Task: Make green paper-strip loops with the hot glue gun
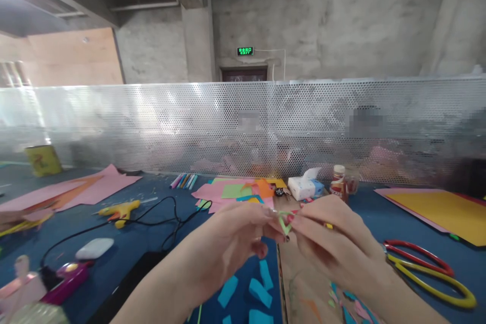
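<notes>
- The biggest thing is the metal screen, full of tiny holes. What is behind it is blurry.
- The blue table comes next. Its near part is cut off at the bottom.
- A brown board lies on it, partly hidden under the right hand.
- A big yellow sheet lies at the far right. It looks whole, not cut up.
- The left hand and the right hand meet in the middle, above the table. The fingers of both hands pinch the green strip from its two sides.
- The scissors lie by the right wrist, and no hand holds them. I see the red and yellow handles, but not the blades.
- The blue pieces lie loose below the hands. Their cutting looks done, but they are not joined to anything.
- Little scraps lie on the board, partly cut off.
- The green strip is smallest, up between the fingertips. It is bent like a V, so some shaping looks done. It is not set down yet. Fingers hide its ends.
</notes>
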A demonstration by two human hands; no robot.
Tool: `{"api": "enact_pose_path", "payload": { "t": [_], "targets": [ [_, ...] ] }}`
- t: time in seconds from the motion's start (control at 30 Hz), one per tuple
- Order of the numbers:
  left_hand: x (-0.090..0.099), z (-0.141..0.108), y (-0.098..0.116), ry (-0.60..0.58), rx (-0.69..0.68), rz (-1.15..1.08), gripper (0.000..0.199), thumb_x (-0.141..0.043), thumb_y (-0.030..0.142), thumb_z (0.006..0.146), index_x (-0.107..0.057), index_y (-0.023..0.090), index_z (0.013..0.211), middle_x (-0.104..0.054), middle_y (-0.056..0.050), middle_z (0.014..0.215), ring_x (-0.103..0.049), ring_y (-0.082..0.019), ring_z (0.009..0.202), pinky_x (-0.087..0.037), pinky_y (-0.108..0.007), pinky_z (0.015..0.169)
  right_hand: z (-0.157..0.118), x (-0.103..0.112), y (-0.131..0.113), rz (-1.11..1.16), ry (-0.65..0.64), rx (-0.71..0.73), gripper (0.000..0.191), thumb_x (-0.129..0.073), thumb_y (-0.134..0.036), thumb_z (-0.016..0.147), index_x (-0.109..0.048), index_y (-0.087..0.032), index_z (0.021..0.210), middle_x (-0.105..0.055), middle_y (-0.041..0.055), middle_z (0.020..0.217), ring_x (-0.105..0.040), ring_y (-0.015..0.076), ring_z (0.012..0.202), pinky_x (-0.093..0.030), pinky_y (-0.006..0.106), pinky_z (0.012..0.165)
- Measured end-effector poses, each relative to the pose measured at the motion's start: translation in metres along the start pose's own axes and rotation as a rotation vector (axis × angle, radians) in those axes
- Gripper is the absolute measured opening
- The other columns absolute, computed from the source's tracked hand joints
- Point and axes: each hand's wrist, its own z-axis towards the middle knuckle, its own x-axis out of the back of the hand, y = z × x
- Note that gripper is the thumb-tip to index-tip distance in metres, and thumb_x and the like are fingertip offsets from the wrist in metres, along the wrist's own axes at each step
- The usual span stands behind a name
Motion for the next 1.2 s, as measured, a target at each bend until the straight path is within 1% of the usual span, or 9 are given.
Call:
{"api": "enact_pose_path", "payload": {
  "t": [0.1,0.17,0.27,0.37,0.43,0.57,0.77,0.93,1.2],
  "targets": [
    [0.003,-0.001,0.003,0.051,-0.063,0.178,0.022,-0.049,0.027,0.080,-0.064,0.014,0.070,-0.060,-0.003,0.074,-0.051,-0.011,0.073,-0.034,-0.023,0.063,0.006,-0.003,-0.004,0.089,0.059,-0.119,0.028,-0.053,0.003,0.072,-0.053,-0.017,0.093,-0.056,0.0036,0.081,-0.052,0.0128,0.072,-0.046,0.027,0.059],
    [0.004,-0.002,0.005,0.079,-0.102,0.333,0.024,-0.050,0.029,0.081,-0.065,0.014,0.069,-0.061,-0.002,0.072,-0.051,-0.011,0.071,-0.034,-0.022,0.062,0.010,-0.004,-0.006,0.181,0.072,-0.244,0.024,-0.051,0.001,0.075,-0.054,-0.018,0.090,-0.055,0.0020,0.079,-0.052,0.0111,0.070,-0.046,0.024,0.058],
    [0.001,-0.003,0.008,0.132,-0.148,0.567,0.025,-0.052,0.035,0.080,-0.062,0.016,0.067,-0.061,0.000,0.070,-0.051,-0.011,0.070,-0.035,-0.023,0.065,0.013,-0.003,-0.010,0.277,0.023,-0.462,0.017,-0.051,-0.006,0.079,-0.055,-0.021,0.086,-0.055,0.0002,0.078,-0.052,0.0098,0.067,-0.043,0.021,0.050],
    [-0.005,-0.005,0.009,0.261,-0.252,0.819,0.025,-0.053,0.040,0.078,-0.058,0.018,0.067,-0.058,0.001,0.068,-0.050,-0.012,0.068,-0.038,-0.025,0.065,0.014,-0.002,-0.013,0.331,-0.039,-0.655,0.013,-0.052,-0.010,0.080,-0.055,-0.023,0.081,-0.054,-0.0015,0.077,-0.052,0.0094,0.064,-0.042,0.020,0.047],
    [-0.010,-0.006,0.009,0.362,-0.357,0.926,0.019,-0.054,0.036,0.076,-0.057,0.019,0.068,-0.058,0.001,0.069,-0.050,-0.013,0.068,-0.039,-0.024,0.064,0.015,-0.001,-0.016,0.352,-0.056,-0.722,0.012,-0.053,-0.012,0.079,-0.054,-0.023,0.078,-0.053,-0.0026,0.074,-0.051,0.0089,0.061,-0.043,0.019,0.047],
    [-0.015,-0.009,0.007,0.494,-0.489,1.007,0.006,-0.058,0.027,0.071,-0.059,0.021,0.070,-0.062,0.002,0.072,-0.052,-0.012,0.069,-0.041,-0.023,0.066,0.018,0.001,-0.022,0.348,-0.079,-0.767,0.011,-0.052,-0.014,0.079,-0.054,-0.024,0.076,-0.053,-0.0033,0.072,-0.050,0.0088,0.060,-0.042,0.019,0.047],
    [-0.016,-0.012,0.006,0.497,-0.500,1.060,0.005,-0.059,0.027,0.071,-0.060,0.022,0.069,-0.062,0.004,0.070,-0.053,-0.012,0.066,-0.043,-0.022,0.064,0.017,0.002,-0.025,0.338,-0.086,-0.762,0.012,-0.051,-0.015,0.080,-0.055,-0.026,0.079,-0.054,-0.0033,0.074,-0.052,0.0096,0.064,-0.044,0.018,0.050],
    [-0.017,-0.012,0.008,0.453,-0.426,1.024,0.009,-0.059,0.029,0.073,-0.061,0.022,0.068,-0.063,0.003,0.069,-0.053,-0.013,0.067,-0.042,-0.022,0.064,0.020,0.001,-0.023,0.356,-0.046,-0.731,0.011,-0.052,-0.014,0.079,-0.056,-0.024,0.077,-0.055,-0.0024,0.072,-0.053,0.0097,0.061,-0.044,0.018,0.047],
    [-0.015,-0.015,0.013,0.349,-0.324,0.998,0.015,-0.053,0.034,0.078,-0.061,0.022,0.072,-0.064,0.002,0.079,-0.056,-0.016,0.079,-0.039,-0.025,0.074,0.018,0.007,-0.017,0.481,-0.186,-0.701,0.012,-0.047,-0.017,0.084,-0.057,-0.024,0.084,-0.057,-0.0001,0.077,-0.054,0.0122,0.069,-0.046,0.024,0.055]
  ]
}}
